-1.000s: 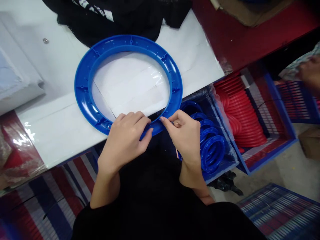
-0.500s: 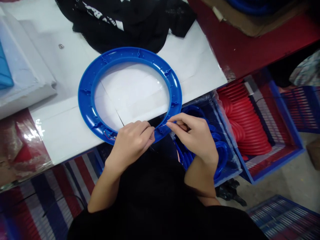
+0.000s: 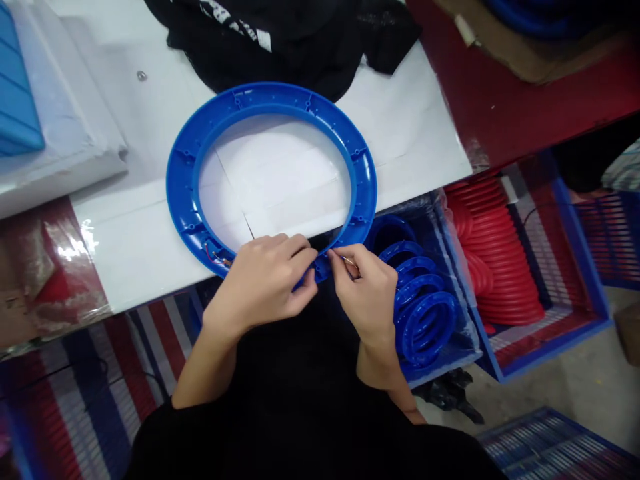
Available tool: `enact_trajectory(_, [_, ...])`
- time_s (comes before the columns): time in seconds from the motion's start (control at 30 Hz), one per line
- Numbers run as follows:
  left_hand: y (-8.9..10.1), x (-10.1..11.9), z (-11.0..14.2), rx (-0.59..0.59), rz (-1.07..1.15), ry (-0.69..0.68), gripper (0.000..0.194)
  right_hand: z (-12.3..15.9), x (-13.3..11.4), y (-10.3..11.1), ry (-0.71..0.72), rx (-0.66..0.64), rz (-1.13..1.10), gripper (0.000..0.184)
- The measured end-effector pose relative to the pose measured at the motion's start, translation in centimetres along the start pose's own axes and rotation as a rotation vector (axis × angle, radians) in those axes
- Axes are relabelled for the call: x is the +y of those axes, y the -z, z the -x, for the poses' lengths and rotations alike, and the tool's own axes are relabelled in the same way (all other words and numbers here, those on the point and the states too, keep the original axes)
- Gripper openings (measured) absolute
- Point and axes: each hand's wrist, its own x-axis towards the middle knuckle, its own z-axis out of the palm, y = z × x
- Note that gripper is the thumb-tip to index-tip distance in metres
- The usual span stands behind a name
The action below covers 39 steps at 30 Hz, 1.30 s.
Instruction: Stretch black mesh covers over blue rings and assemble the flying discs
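A blue plastic ring lies with its ribbed, hollow side up, and its near edge reaches over the table's front edge. My left hand is closed over that near edge, gripping the ring with thumb and fingers. Close to it, my right hand pinches a thin wire at the ring's channel; the fingertips hide part of it. Left of my left hand, short red and dark wires sit inside the channel. A thin dark strand shows inside the ring's opening above my left knuckles.
Black cloth lies behind the ring on the white tabletop. Below right, one crate holds blue rings and another holds stacked red rings. A light-blue container is at far left. A small metal piece lies nearby.
My right hand has moved left and slightly down along the ring, closer to my left hand. My left thumb now shows below the ring's edge. The whole view has shifted slightly.
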Motion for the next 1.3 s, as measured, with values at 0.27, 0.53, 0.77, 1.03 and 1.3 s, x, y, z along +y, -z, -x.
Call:
enact_trajectory(0.27, [-2.0, 0.5, -0.9, 0.133, -0.048, 0.065, 0.022, -1.1, 0.3, 1.7, -0.056, -0.202, -0.056, 0.013])
enact_trajectory(0.53, [-1.7, -0.1, -1.0, 0.051, 0.043, 0.114, 0.019, -3.8, 0.9, 4.6, 0.098, -0.265, -0.074, 0.012])
enact_trajectory(0.77, [-2.0, -0.1, -1.0, 0.059, 0.032, 0.116, 0.017, -6.0, 1.5, 4.0, 0.116, -0.301, 0.000, 0.012])
enact_trajectory(1.03, [-1.3, -0.9, -0.6, 0.051, 0.121, 0.074, 0.016, -3.5, 1.1, 2.6, 0.040, -0.171, -0.015, 0.019])
enact_trajectory(1.3, [-0.3, -1.6, -0.7, -0.059, 0.146, 0.088, 0.014, -2.9, 0.9, 2.0, 0.015, -0.156, -0.074, 0.021])
